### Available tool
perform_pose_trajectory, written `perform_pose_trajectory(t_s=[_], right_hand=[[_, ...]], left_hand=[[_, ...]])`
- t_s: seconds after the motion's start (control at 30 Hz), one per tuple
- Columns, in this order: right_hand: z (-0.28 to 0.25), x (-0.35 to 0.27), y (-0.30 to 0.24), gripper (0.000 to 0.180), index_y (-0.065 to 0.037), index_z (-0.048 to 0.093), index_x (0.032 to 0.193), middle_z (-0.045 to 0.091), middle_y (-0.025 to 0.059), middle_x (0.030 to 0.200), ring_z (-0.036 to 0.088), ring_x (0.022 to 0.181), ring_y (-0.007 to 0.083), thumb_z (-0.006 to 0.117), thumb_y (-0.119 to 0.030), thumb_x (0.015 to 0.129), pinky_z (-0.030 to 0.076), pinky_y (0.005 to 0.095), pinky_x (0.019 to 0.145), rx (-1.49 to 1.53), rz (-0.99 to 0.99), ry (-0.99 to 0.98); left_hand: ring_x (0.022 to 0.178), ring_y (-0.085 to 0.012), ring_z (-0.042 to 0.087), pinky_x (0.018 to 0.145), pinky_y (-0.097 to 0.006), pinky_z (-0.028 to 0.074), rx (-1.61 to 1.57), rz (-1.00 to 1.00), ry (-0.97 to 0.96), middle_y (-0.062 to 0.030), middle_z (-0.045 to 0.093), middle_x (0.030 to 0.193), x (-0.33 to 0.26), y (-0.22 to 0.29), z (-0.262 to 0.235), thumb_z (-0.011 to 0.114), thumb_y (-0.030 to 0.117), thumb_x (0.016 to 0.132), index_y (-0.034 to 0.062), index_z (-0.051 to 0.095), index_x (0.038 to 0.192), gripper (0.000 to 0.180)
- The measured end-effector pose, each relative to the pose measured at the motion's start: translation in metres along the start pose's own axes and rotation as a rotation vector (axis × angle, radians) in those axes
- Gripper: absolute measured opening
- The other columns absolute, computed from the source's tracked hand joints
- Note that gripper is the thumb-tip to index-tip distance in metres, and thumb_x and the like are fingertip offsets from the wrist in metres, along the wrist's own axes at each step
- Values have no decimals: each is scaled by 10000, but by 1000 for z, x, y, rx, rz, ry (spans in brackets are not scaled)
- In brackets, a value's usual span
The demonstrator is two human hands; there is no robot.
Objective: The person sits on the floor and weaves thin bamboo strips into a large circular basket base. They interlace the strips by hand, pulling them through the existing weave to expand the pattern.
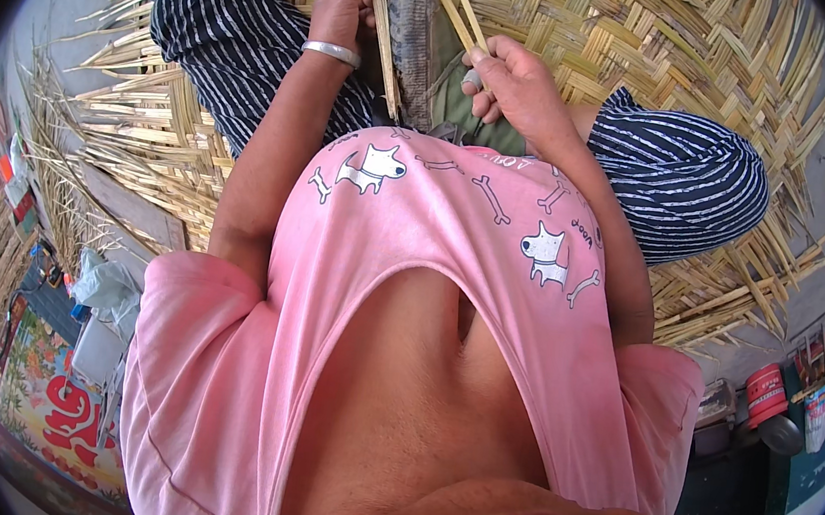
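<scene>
At the top of the view, my left hand [341, 7], with a silvery bangle at the wrist, is closed at the upper end of a pale split reed strip [386, 42]. The strip hangs down toward my lap. To the right, my right hand [518, 90] pinches two straw-coloured reed strips [456, 9] between thumb and fingers, and they run up past the top edge. A grey wrap [472, 79] covers one of its fingers. Between the hands lies a long, worn dark-grey piece [414, 42] beside green cloth [457, 101]; its kind I cannot make out.
A large woven reed mat [646, 41] spreads under my striped trouser legs [681, 185], its loose ends fraying outward. Loose reeds [68, 136] lie on the left floor. A pale plastic bag [108, 288] sits at left, a red tub [766, 395] at right.
</scene>
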State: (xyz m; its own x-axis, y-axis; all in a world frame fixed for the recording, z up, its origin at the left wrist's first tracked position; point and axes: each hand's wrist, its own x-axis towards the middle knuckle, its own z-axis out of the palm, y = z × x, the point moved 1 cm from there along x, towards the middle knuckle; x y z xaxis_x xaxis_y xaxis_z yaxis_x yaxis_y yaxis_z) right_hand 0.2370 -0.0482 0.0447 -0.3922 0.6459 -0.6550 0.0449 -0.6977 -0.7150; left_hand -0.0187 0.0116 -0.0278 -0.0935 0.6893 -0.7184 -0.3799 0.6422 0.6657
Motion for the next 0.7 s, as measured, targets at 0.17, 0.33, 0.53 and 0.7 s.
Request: perform_pose_trajectory(t_s=[0.17,0.33,0.53,0.7], right_hand=[[1,1,1,298,-19,613,1147,660,39,859,593,628,47,516,-290,1073,490,195,548,2,13,8],[-1,2,3,296,-19,609,1150,659,42,864,596,633,54,514,-288,1072,493,204,550,-1,11,-5],[0,0,-1,292,-15,607,1152,660,44,870,596,636,56,512,-279,1073,498,210,558,-5,22,-3],[0,1,2,281,-25,613,1151,667,41,861,586,625,52,510,-276,1076,491,209,555,13,13,21]], left_hand=[[505,-71,411,461,-228,336,-45,-37,3,50,552,620,-2,1,1,634,345,1016,96,669,906,275],[488,-77,478,446,-226,373,63,31,24,34,577,633,-6,3,8,691,356,981,104,659,875,275],[473,-80,511,433,-216,378,16,28,-21,21,599,639,-3,1,1,720,346,967,106,661,859,269],[470,-70,499,433,-214,390,4,24,-13,37,589,640,-3,0,5,724,349,966,102,676,880,265]])
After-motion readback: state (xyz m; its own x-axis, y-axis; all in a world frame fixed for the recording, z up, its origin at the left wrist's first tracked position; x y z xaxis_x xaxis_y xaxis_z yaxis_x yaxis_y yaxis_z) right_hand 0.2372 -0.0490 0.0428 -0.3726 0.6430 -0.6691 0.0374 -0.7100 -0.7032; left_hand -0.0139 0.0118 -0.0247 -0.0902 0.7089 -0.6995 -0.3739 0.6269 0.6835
